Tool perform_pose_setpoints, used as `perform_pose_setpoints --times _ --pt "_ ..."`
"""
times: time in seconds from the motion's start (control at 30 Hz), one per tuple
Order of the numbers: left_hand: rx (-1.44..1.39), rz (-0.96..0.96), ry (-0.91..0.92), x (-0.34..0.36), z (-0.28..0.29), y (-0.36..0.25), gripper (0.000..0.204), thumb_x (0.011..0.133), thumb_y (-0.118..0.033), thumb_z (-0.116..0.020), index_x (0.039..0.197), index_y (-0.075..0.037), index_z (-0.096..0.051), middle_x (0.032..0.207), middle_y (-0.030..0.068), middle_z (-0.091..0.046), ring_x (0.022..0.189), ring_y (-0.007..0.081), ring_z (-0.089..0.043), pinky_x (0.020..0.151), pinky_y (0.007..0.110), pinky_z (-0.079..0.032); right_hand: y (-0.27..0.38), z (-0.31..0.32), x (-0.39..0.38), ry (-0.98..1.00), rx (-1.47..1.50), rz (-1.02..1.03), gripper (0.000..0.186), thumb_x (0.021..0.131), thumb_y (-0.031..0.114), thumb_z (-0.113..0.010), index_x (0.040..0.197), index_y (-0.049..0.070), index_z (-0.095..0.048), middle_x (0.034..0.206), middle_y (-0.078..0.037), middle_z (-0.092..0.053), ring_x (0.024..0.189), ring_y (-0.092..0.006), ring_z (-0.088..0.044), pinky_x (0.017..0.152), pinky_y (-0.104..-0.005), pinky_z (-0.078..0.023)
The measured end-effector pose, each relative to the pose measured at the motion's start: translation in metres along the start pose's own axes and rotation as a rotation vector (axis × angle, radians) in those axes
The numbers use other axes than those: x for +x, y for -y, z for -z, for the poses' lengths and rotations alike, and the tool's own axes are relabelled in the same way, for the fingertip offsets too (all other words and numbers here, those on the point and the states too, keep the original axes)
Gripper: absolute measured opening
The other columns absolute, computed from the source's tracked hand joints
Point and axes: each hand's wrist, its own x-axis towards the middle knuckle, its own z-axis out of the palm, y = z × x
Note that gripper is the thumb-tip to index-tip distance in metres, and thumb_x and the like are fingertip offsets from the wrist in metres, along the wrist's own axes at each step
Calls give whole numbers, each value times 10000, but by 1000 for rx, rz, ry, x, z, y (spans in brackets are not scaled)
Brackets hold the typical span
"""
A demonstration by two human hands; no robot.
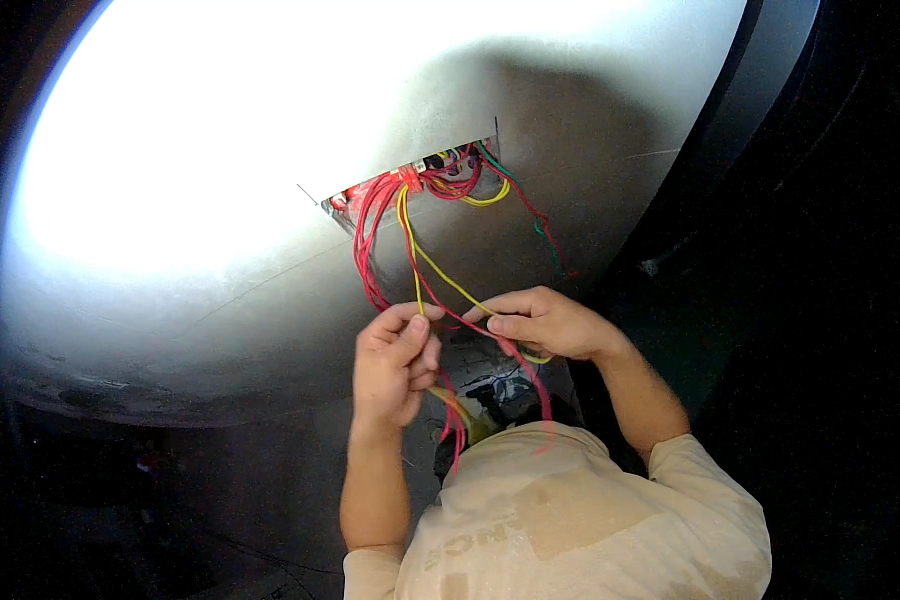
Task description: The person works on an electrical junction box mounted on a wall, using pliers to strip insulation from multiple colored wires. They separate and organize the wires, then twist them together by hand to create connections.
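A bundle of thin insulated wires, mostly red wires [368, 240] with a yellow wire [440, 275] among them, hangs out of a rectangular wall opening [410, 180] in a pale, brightly lit wall [220, 280] and runs down to the two hands held close together in front of the person's chest.

These wires look light and limp: they will bend wherever they are pushed, sag under their own weight and tangle easily with their neighbours. The plastic sheath is probably smooth, so a pinch between thumb and fingertip, near the point being worked, should hold better than a loose fist. Pulling hard seems unwise (the far ends sit in connectors inside the opening).

The left hand [398, 362] is raised with its palm turned toward the wall, fingers curled shut around the yellow wire and a red strand. The right hand [542, 322] comes in from the side, wrist bent, thumb and forefinger pinched on the same strands just beside the left; more wire trails below toward a dark object that is too dim to identify.
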Motion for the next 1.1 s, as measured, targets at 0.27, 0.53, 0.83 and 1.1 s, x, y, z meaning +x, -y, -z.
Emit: perform_pose_setpoints --times 0.27,0.53,0.83,1.1 --pt "87 -166 -59 1 5 -11 310 1066 -86 -502 1323 34 -626 902 132 -672 515 90 -510 486 263 -544 34 11 -4 -184 -142 211 380 1059 132 -524 1422 80 -626 868 5 -604 645 -48 -466 586 -212 -407" --pt "489 -289 -36 12 -2 -1 375 991 43 -517 1343 15 -644 1050 82 -657 750 113 -609 604 255 -589 -5 14 31 -498 -863 709 381 986 42 -599 1346 122 -690 1091 -113 -648 792 -173 -616 672 -256 -473" --pt "270 -325 -50 9 -2 5 263 975 40 -518 1214 25 -626 1177 123 -722 852 131 -641 809 299 -545 0 -55 34 -548 -1014 743 308 842 181 -778 1107 52 -690 1233 -144 -620 1058 -342 -622 919 -444 -481" --pt "165 -306 26 10 1 8 288 1002 37 -529 1286 49 -578 1298 181 -657 866 138 -665 745 295 -591 -5 -53 23 -639 -871 971 166 789 6 -757 951 9 -727 952 -125 -671 865 -315 -655 752 -401 -531"
